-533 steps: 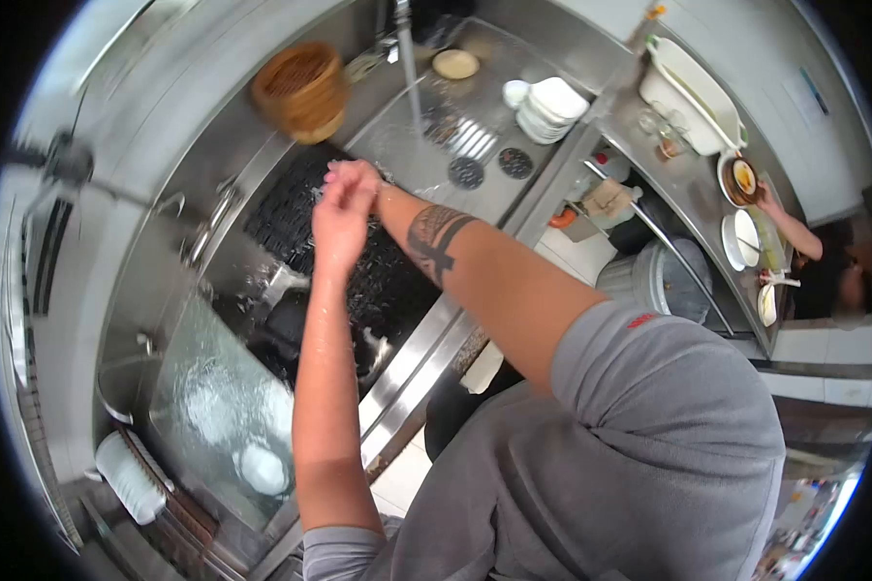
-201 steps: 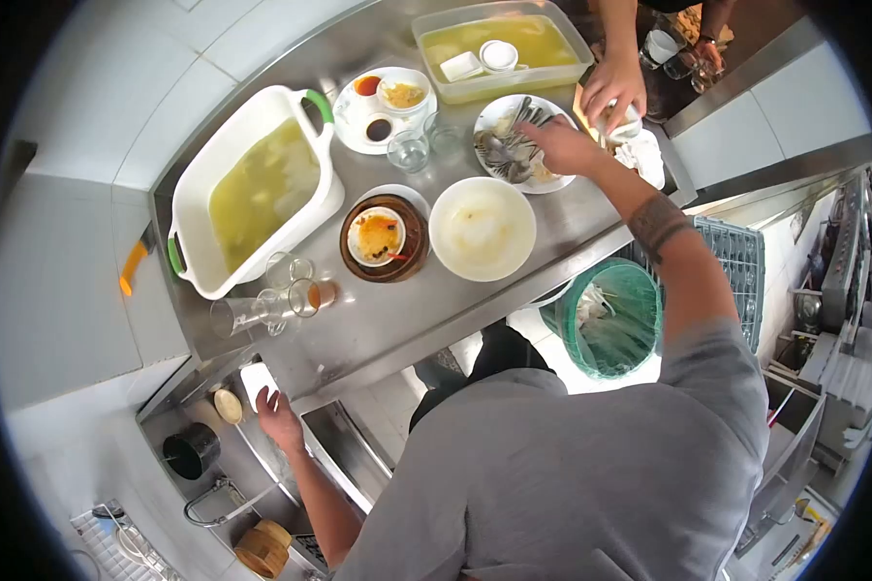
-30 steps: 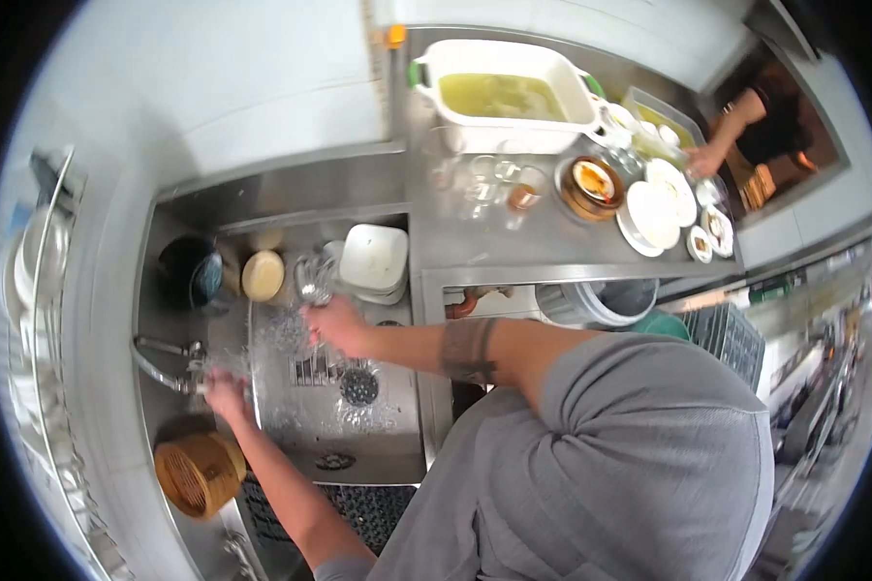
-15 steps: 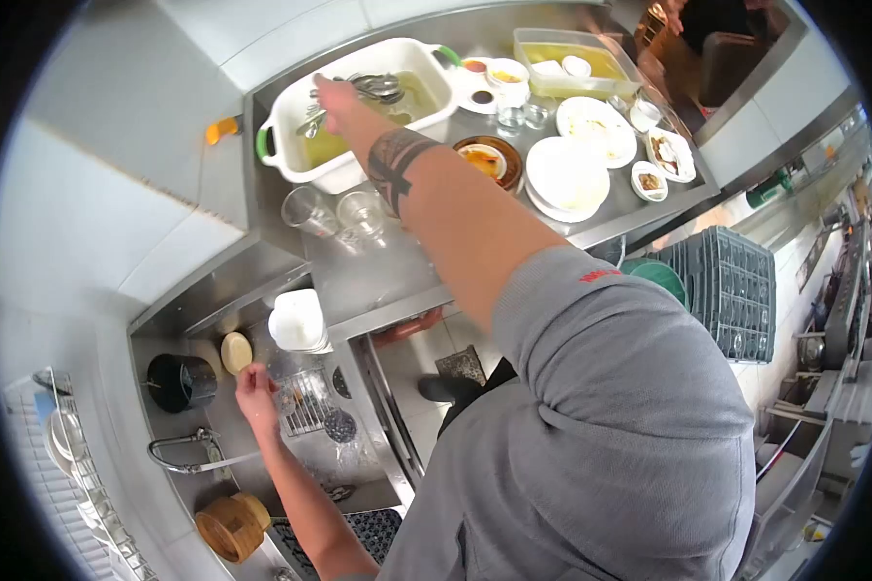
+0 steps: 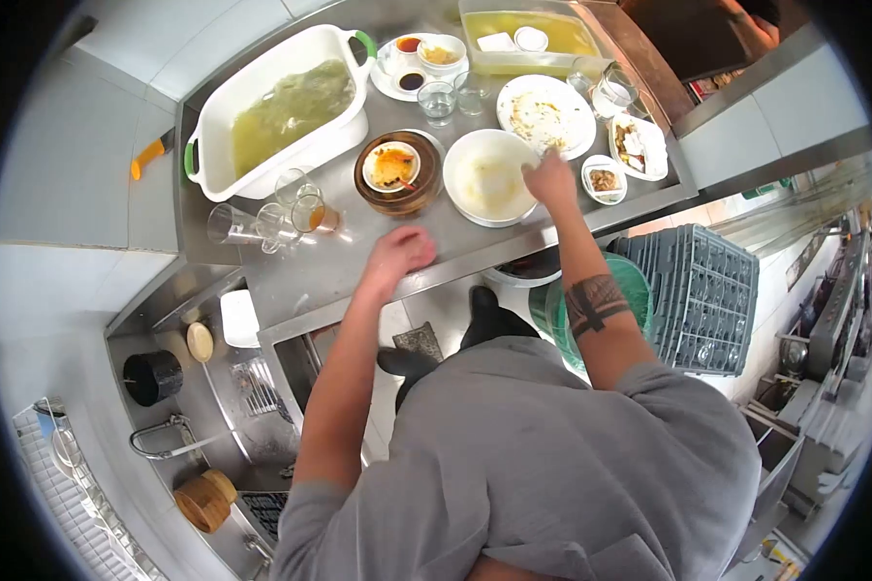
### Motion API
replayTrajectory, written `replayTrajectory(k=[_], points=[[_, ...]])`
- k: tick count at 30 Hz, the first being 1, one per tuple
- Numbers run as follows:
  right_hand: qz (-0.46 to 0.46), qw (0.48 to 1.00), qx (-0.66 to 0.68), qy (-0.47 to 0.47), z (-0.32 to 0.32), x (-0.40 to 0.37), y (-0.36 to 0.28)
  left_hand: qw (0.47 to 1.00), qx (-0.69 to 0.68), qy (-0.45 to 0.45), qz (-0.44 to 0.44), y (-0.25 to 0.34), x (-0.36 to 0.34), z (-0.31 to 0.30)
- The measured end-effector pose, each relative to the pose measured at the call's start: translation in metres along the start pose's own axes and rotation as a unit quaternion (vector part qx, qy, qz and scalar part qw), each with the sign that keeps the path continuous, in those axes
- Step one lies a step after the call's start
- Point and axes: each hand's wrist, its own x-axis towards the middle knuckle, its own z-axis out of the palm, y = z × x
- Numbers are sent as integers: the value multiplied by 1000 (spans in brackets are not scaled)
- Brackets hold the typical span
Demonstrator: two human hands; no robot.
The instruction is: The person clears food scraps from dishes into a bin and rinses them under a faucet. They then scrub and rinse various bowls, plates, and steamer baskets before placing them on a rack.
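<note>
My right hand (image 5: pixel 550 184) is at the right rim of a white bowl (image 5: pixel 489 179), its thumb over the edge and its fingers bent outside it. Yellowish residue shows in the bowl. Behind it lies a white plate (image 5: pixel 546 118) smeared with food scraps. My left hand (image 5: pixel 404 254) hovers at the counter's front edge, loosely curved and holding nothing. Just beyond it is a brown round wooden stand (image 5: pixel 404 200) carrying a small bowl of orange food (image 5: pixel 391 168).
A white tub (image 5: pixel 349 131) of greenish water stands back left, with several glasses (image 5: pixel 279 225) before it. A plastic container (image 5: pixel 533 66) stands behind. On the right are small food dishes (image 5: pixel 639 147). Below are a green bin (image 5: pixel 625 300), grey racks (image 5: pixel 702 300) and the left sink (image 5: pixel 247 426).
My right hand has left the white tub, where it held cutlery, and moved right to the bowl. My left hand has come up from the sink to the counter edge. My view has shifted.
</note>
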Motion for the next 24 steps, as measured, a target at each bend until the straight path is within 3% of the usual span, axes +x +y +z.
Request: replayTrajectory(k=[1,3,6,7,8,9,11,12,13,14,15,16,17,18,19,20,22,24], points=[[-3,1000,-3,-3,1,4,9,1000,-5,3,-4,-13,33,14],[79,959,157,-223,0,10,23,1000,-14,8,-9,-39,85,36],[33,961,227,-155,-9,11,39,998,-51,43,-18,-35,122,72],[58,939,288,-178,-36,1,31,986,114,123,-9,-19,114,90],[64,934,313,-157,-40,3,40,941,274,199,-5,-18,112,97],[68,929,337,-137,-51,6,52,893,377,223,100,-46,132,88],[27,971,225,-78,-69,16,84,970,166,168,56,-38,129,97],[71,944,311,-88,-78,25,93,891,320,172,271,-102,185,77],[116,906,392,-112,-85,33,105,952,181,194,155,-108,203,86],[74,899,419,-100,-88,44,123,803,456,183,338,-90,175,91],[67,885,452,-86,-101,37,105,883,372,171,229,-60,146,106],[65,891,441,-81,-119,31,75,963,164,165,135,-48,150,114],[65,902,421,-65,-126,28,53,926,191,268,184,-31,135,116],[65,913,401,-40,-133,27,36,978,42,168,114,20,68,101],[60,920,384,-57,-143,26,25,967,105,172,153,23,53,88],[55,925,370,-70,-148,29,12,963,92,201,157,27,39,66],[33,934,335,-119,-159,8,-45,953,63,175,238,22,-9,16],[-11,927,326,-183,-147,0,-83,948,-14,217,233,-2,-55,-47]])
